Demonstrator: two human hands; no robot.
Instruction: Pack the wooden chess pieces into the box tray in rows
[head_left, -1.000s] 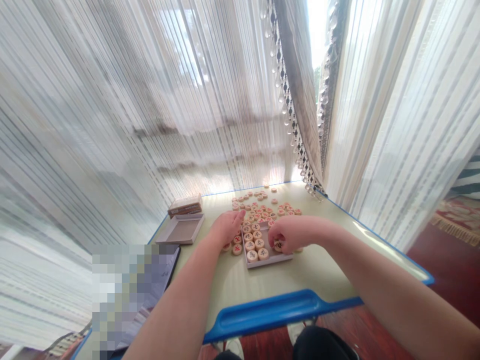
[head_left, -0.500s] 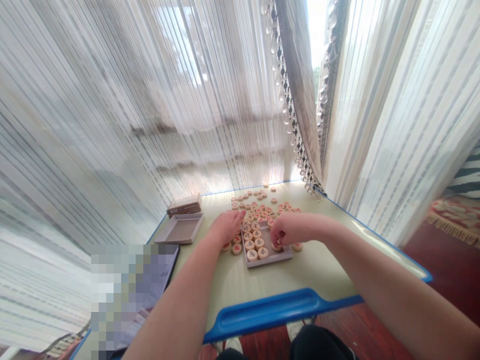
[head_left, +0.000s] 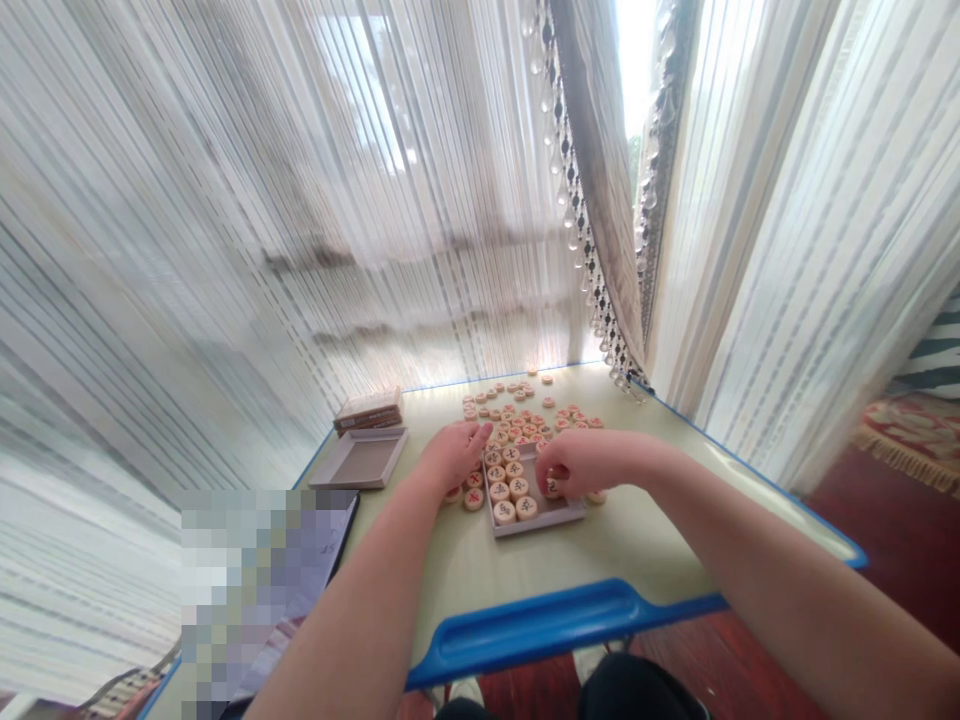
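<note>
A shallow cardboard box (head_left: 538, 521) lies on the table with two columns of wooden Chinese chess pieces (head_left: 518, 488) in its left part, their characters facing up. Over the right part of this box, my right hand (head_left: 574, 462) has its fingers closed around a Chinese chess piece (head_left: 553, 488), low near the box floor. My left hand (head_left: 454, 452) rests by the box's far left corner, thumb stretched out, fingers partly hidden and apart from any clear grip. Red-marked pieces (head_left: 474, 498) lie beside and under it.
Many loose pieces (head_left: 525, 428) are spread beyond the box toward the table's far edge. An open box lid (head_left: 365, 459) and a closed box (head_left: 369, 407) stand at the left. A partly blurred dark-edged flat item lies nearer. The table (head_left: 637, 560) has a blue rim.
My right hand has shifted slightly left and away from me over the box, and the piece at its fingers shows differently. My left hand stays in place.
</note>
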